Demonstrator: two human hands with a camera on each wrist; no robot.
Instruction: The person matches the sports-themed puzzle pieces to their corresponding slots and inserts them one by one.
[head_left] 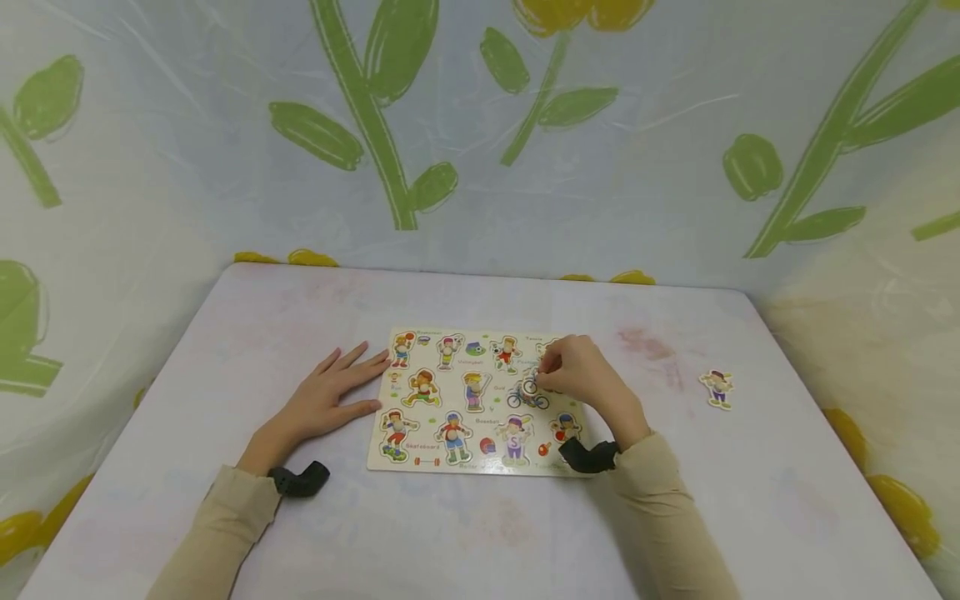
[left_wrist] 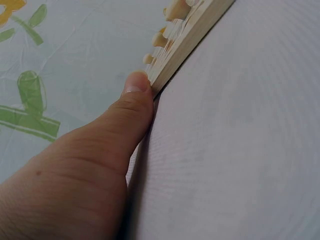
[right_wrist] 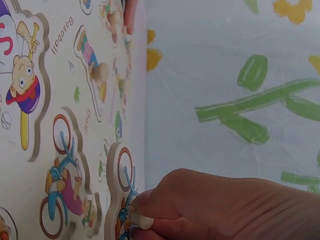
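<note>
My right hand point(head_left: 588, 375) pinches the small wooden knob of a cyclist puzzle piece point(right_wrist: 125, 170). The piece is held just off the puzzle board point(head_left: 450, 402), tilted near the cyclist-shaped recess point(right_wrist: 64, 185), which has the same bicycle picture in it. Fingers cover part of the piece. At the board's left side lies my left hand point(head_left: 330, 396), fingers spread and straight. Its thumb point(left_wrist: 135, 92) touches the board's edge in the left wrist view. Knobbed figure pieces, such as the golfer point(head_left: 474, 392) and the runner point(head_left: 422, 388), sit in the board.
A loose baseball player piece point(head_left: 717, 389) lies on the table to the right of the board. The baseball recess point(head_left: 515, 439) shows its printed figure in the bottom row. A pale cloth point(head_left: 495, 533) covers the table, and a flower-patterned sheet point(head_left: 600, 192) rises behind it.
</note>
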